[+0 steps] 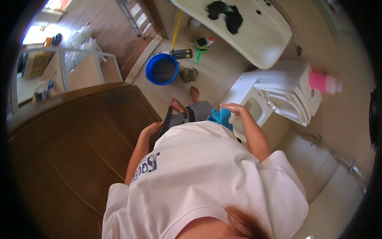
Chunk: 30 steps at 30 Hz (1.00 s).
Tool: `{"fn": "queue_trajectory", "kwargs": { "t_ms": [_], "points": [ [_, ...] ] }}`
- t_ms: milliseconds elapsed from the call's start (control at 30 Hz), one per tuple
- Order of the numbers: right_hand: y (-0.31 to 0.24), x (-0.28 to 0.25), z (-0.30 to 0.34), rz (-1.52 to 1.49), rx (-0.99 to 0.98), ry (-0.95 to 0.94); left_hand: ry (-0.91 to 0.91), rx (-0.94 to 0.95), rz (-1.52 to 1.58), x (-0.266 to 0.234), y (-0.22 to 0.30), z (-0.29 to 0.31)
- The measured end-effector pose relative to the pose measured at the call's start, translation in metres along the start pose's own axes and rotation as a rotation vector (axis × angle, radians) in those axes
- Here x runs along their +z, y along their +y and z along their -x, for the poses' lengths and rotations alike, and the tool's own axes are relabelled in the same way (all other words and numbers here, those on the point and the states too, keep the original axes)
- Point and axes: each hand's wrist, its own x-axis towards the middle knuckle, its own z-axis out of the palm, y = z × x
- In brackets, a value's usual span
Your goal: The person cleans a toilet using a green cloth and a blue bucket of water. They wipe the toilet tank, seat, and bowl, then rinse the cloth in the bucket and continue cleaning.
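Note:
My right hand (234, 108) is held out at my right side, its fingers stretched and apart from the body. Just beside it, a bright blue cloth or glove (221, 117) hangs at my waist; its exact kind is unclear, and the hand does not appear to grip it. My left hand (153, 128) is low at my left hip, next to a dark strap (167, 118) on my grey trousers. Its fingers are mostly hidden. My bare feet (179, 106) stand on the pale floor.
Ahead are a blue bucket (148, 73) of greyish water, a crumpled rag (188, 74), a yellow-handled mop (175, 40) and a green dustpan (201, 51). A toilet (260, 97) and pink bottle (323, 83) are right. Dark clumps (232, 20) lie in the sink (262, 47). A brown door (75, 155) stands left.

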Motion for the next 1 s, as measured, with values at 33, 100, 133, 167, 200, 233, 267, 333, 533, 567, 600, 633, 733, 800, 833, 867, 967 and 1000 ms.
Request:
{"fn": "queue_trajectory", "kwargs": {
  "t_ms": [33,100,133,167,200,233,267,333,533,567,600,633,733,800,833,867,967,1000],
  "points": [
    [0.024,-0.007,-0.006,0.039,-0.040,0.065,-0.059,0.025,-0.034,0.008,0.024,0.007],
    [0.020,-0.005,-0.004,-0.048,-0.124,-0.016,-0.097,0.183,-0.047,0.012,0.042,0.030],
    [0.011,-0.002,0.003,-0.086,-0.177,-0.058,-0.043,0.197,-0.049,0.009,0.048,0.035],
    [-0.003,0.002,0.020,-0.137,-0.225,-0.100,0.019,0.200,-0.052,0.004,0.050,0.042],
    [-0.021,0.006,0.048,-0.186,-0.273,-0.145,0.082,0.200,-0.053,-0.001,0.051,0.048],
    [-0.035,0.006,0.072,-0.229,-0.326,-0.182,0.216,0.169,-0.158,-0.009,0.053,0.050],
    [-0.032,0.005,0.087,-0.243,-0.368,-0.145,0.327,0.150,-0.267,-0.014,0.058,0.041],
    [-0.021,0.004,0.108,-0.268,-0.448,-0.063,0.552,0.125,-0.480,-0.022,0.070,0.023],
    [-0.056,0.012,0.116,-0.425,-0.583,0.265,0.688,0.767,-0.648,-0.028,0.177,0.030],
    [-0.077,0.019,0.126,-0.523,-0.701,0.287,0.323,0.782,-0.114,-0.024,0.189,0.024],
    [-0.086,0.025,0.132,-0.632,-0.796,0.329,0.078,0.651,0.020,-0.003,0.210,0.033],
    [-0.090,0.029,0.131,-0.517,-0.886,0.458,-0.168,0.502,0.144,0.025,0.244,0.061],
    [-0.108,0.039,0.142,-0.270,-1.011,0.707,-0.383,0.290,0.041,0.067,0.280,0.086],
    [-0.115,0.047,0.157,-0.227,-0.923,0.849,-0.471,0.292,0.019,0.064,0.280,0.083],
    [-0.114,0.048,0.160,-0.179,-0.861,0.877,-0.577,0.313,0.111,0.054,0.272,0.069],
    [-0.110,0.049,0.163,-0.131,-0.788,0.906,-0.692,0.328,0.204,0.052,0.268,0.058],
    [-0.105,0.057,0.149,-0.076,-0.795,0.932,-0.524,0.502,-0.163,0.055,0.261,0.039],
    [-0.104,0.058,0.148,-0.081,-0.793,0.913,-0.461,0.561,-0.283,0.056,0.260,0.035]
  ]
}}
